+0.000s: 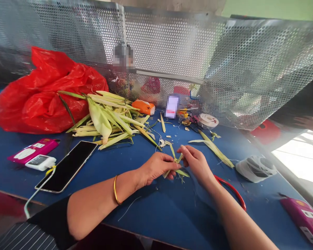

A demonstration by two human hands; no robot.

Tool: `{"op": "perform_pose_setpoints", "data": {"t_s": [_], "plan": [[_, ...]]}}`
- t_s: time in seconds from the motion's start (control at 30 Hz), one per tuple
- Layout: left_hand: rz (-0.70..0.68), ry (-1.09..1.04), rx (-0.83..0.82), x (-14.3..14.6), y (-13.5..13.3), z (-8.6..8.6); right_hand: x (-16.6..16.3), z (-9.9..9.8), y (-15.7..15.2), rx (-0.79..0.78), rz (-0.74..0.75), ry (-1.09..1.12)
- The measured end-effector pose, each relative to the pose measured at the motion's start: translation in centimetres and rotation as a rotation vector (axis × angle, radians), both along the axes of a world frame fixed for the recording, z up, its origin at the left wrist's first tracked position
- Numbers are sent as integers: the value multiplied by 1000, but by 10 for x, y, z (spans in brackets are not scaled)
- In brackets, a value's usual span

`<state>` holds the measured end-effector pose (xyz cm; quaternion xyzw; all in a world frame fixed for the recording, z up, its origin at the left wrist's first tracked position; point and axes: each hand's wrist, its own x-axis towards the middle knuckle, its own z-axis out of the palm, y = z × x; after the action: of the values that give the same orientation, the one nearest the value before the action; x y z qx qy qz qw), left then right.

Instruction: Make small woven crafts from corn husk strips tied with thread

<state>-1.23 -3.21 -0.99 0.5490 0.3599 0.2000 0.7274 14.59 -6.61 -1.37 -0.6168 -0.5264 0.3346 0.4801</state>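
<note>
Both hands meet over the blue table (151, 211) near its middle. My left hand (156, 166) pinches a narrow green leaf strip (177, 163), and my right hand (195, 161) grips the same strip from the other side. The strip sticks up between the fingertips and trails down onto the table. A gold bangle sits on my left wrist. A heap of long green and pale leaves (109, 118) lies behind my left hand. One loose long leaf (215, 149) rests to the right of my right hand.
A red plastic bag (44, 93) fills the back left. A phone (67, 166) on a cable, a white power bank (40, 162) and a pink power strip (32, 151) lie at left. A perforated metal screen (172, 48) walls the back. Another person's hand (307, 123) shows beyond it, right.
</note>
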Motion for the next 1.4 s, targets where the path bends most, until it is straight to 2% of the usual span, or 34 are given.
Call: {"op": "perform_pose_setpoints", "data": {"t_s": [0.13,0.27,0.33,0.5,0.53,0.6,0.7,0.8,0.93,1.07,1.2,1.4], "plan": [[26,-15,21,-1,3,0,0,1,-1,-48,74,98],[-27,-33,35,-1,1,-1,-2,-8,1,65,-74,95],[-10,-43,7,0,1,-1,-1,-10,2,93,-125,68],[234,-126,-158,-2,12,2,0,2,-5,256,-335,-130],[287,-155,-176,-3,14,4,-2,4,-8,265,-323,-174],[348,-221,-198,-6,18,8,-8,5,-13,219,-184,-205],[359,-308,-207,-7,19,12,-21,-2,-16,91,33,-131],[331,-335,-201,-4,15,10,-32,-10,-13,21,64,-52],[309,-331,-177,-1,13,3,-36,-11,-12,8,67,16],[350,-330,-171,-3,17,2,-33,-9,-15,-23,207,52],[333,-325,-154,-5,19,5,-29,-7,-17,-12,278,-35],[321,-320,-117,-5,18,5,-29,0,-20,104,394,-252]]}}
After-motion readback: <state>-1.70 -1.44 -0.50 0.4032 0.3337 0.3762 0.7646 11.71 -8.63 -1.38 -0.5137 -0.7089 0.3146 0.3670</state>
